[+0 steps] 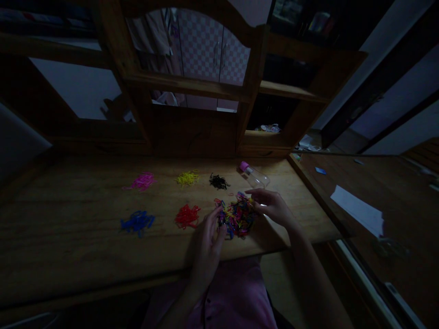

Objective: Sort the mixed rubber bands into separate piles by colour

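A mixed heap of small, thin coloured loops (240, 218) lies on the wooden desk, close to its front edge. At the left side of the heap, my left hand (208, 233) touches it with fingers and thumb apart. My right hand (270, 205) rests over the heap's right edge, fingers stretched and a little apart. Neither hand shows a loop clearly gripped. To the left are sorted piles: a red pile (187, 216), a blue pile (137, 222), a pink pile (143, 181), a yellow pile (187, 178) and a black pile (218, 182). The dim light hides fine detail.
A clear bottle with a pink cap (255, 176) lies on its side behind my right hand. Wooden shelving (192, 130) rises along the desk's back. On the lower surface at right lie white paper sheets (358, 210) and a small blue item (320, 170).
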Motion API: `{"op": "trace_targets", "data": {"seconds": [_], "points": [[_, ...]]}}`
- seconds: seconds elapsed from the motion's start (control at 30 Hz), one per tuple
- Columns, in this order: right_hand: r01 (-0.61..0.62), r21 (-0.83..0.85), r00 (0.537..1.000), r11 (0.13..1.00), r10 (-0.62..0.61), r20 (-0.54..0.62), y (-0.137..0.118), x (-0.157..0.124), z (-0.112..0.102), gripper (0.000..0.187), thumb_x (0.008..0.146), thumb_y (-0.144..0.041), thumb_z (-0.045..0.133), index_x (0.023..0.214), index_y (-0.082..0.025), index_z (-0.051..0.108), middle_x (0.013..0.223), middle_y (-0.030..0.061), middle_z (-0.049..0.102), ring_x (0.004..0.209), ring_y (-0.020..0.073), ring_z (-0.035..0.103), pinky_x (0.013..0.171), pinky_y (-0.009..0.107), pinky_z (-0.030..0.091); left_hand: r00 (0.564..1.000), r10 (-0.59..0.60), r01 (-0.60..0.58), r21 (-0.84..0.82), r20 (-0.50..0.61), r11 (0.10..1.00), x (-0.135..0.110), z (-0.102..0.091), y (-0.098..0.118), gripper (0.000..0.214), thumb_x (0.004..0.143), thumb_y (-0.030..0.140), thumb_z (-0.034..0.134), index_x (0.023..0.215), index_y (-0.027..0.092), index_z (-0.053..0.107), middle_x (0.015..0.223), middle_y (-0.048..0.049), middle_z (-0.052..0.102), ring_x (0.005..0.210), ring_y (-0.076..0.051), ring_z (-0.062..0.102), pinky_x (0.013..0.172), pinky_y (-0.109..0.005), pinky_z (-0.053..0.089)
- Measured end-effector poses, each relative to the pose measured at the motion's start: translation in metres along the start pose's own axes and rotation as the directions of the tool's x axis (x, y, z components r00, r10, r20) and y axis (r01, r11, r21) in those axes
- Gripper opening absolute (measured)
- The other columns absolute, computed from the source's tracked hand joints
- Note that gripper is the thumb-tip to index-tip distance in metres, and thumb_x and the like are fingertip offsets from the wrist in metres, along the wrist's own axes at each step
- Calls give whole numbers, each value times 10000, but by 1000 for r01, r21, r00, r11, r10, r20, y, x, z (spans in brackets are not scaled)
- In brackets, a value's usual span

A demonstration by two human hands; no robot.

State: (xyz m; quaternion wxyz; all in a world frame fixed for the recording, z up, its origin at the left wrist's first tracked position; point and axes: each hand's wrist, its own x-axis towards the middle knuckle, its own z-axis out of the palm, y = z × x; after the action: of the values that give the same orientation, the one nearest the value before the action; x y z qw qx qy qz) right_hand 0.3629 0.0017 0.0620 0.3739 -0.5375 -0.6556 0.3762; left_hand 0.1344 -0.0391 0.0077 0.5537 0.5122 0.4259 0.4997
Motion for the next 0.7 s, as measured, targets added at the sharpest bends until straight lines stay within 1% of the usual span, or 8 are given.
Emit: {"op": "trace_targets", "data": {"seconds": [0.1,0.2,0.3,0.4,0.5,0.53,0.6,0.7], "points": [[-48,145,999,988,50,-12,-2,1,-2,246,801,-281,660,1019,-172,690,975,65,701,841,174,665,749,291,530,1000,5,-5,10,3,1000,0,0,-1,448,926,366,511,1351,237,449,1447,-105,449,1349,-251,412,1112,-416,362],[-54,216,998,975,62,-32,-8,13,3,175,773,-285,691,895,-160,688,876,50,702,759,155,662,710,277,530,1000,8,-8,9,-1,1000,0,1,0,436,932,357,502,1349,240,447,1444,-99,451,1353,-244,406,1118,-419,351],[-33,228,999,973,28,24,-18,41,19,156,757,-282,694,841,-152,679,806,40,690,704,141,656,682,265,527,1000,12,-13,24,5,1000,-1,1,2,431,937,348,490,1353,240,449,1438,-98,457,1352,-243,407,1119,-418,349],[9,225,992,974,-36,117,-29,84,44,152,756,-252,676,858,-139,686,749,38,686,687,134,656,670,248,523,999,34,-34,55,-3,998,-1,1,3,425,942,343,477,1354,241,452,1435,-95,463,1343,-244,419,1119,-419,347],[58,164,974,985,-91,206,-41,130,76,149,779,-221,643,882,-124,690,733,40,697,647,121,653,633,229,522,998,59,-56,87,-35,995,-1,1,2,417,938,347,483,1340,239,464,1413,-96,487,1324,-244,442,1115,-419,348],[77,105,969,992,-99,225,-45,144,87,138,780,-192,636,883,-118,690,739,43,704,653,123,661,633,226,525,997,65,-60,103,-44,993,-1,1,1,416,934,351,489,1334,237,469,1404,-98,496,1317,-245,449,1111,-417,351],[134,-106,967,985,-107,230,-52,167,107,151,792,-140,611,914,-124,698,753,40,717,671,127,677,639,218,526,995,75,-66,135,-61,989,-1,1,-2,414,928,355,499,1323,234,476,1389,-101,509,1306,-245,460,1105,-414,357],[160,-243,970,957,-106,221,-59,188,126,171,720,-51,642,855,-116,724,727,53,717,697,176,689,651,245,519,993,82,-68,156,-87,985,-1,1,-4,402,921,345,508,1306,233,484,1372,-98,522,1296,-243,470,1102,-415,360]]}}
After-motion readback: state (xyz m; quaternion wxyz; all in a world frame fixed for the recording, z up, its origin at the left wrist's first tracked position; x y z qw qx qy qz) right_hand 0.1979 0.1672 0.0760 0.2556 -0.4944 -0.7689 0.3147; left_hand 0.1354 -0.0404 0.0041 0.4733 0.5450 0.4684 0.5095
